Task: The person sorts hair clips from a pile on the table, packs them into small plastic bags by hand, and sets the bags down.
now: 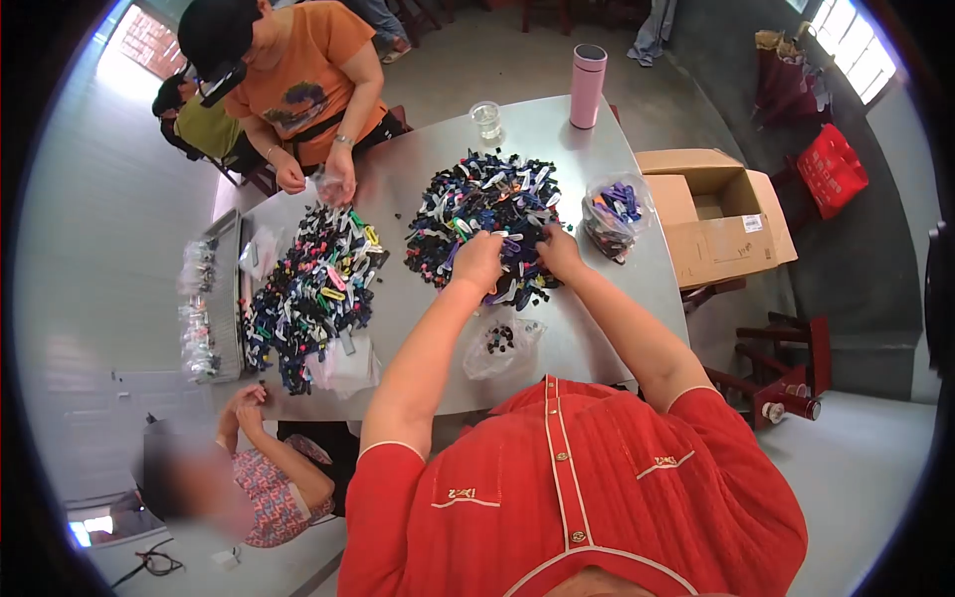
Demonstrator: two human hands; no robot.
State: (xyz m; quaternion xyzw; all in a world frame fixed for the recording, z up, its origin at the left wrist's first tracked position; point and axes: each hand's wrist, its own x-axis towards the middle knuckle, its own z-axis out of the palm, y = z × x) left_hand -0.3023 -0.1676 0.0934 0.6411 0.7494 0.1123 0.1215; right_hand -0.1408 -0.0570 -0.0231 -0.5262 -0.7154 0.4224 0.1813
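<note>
My left hand (478, 261) is at the near left part of a big pile of small dark, white and coloured clips (487, 199), its fingers closed; what they hold is too small to name. On the pile's right side, my right hand (559, 252) reaches in with bent fingers, their tips partly lost among the pieces. Nearest to me lies a clear plastic bag (504, 348) with a few dark pieces in it. Right of the pile stands an open clear bag (617, 214) holding purple and dark clips.
A second clip pile (313, 289) covers the table's left part, beside a long tray (228, 298). A glass (486, 120) and pink bottle (588, 88) stand at the far edge. An open cardboard box (721, 234) is at right. Two co-workers sit around the left side.
</note>
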